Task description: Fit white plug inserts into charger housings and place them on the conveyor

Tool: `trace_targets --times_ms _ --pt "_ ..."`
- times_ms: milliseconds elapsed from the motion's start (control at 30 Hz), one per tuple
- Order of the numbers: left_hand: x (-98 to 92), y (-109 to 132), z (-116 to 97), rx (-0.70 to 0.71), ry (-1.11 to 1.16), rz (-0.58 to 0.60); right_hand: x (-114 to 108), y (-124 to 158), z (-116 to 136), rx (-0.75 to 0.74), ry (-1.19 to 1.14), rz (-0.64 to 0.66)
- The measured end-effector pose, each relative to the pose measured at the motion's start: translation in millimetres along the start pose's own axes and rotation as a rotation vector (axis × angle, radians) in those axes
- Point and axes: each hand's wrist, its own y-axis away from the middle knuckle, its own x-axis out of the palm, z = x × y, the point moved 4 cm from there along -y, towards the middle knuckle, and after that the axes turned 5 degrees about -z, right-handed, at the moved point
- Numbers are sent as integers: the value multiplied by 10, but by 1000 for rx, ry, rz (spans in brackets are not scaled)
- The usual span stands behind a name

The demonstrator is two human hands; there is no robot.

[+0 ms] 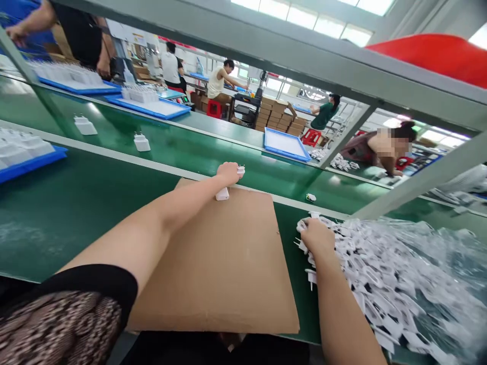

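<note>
Head view: at the cardboard's [228, 263] twelve o'clock, the left hand [228, 174] grips a half-hidden plug [241, 171]; at two, the right hand [318, 236] pinches a part-covered casing [301, 226].

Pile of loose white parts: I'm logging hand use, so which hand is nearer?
Right. The right hand is at the left edge of the pile; the left hand is farther off, by the far edge of the cardboard sheet.
</note>
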Motion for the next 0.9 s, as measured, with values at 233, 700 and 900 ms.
trace_targets --times_ms 233,700,900 --pt "-273 47 352 -150 -155 -35 -77 65 19 22 -322 -253" --pt "-198 1033 189 -36 -216 330 80 361 644 -333 -711 73" --pt "-8 941 120 -8 -119 216 134 384 717 -398 -698 66"
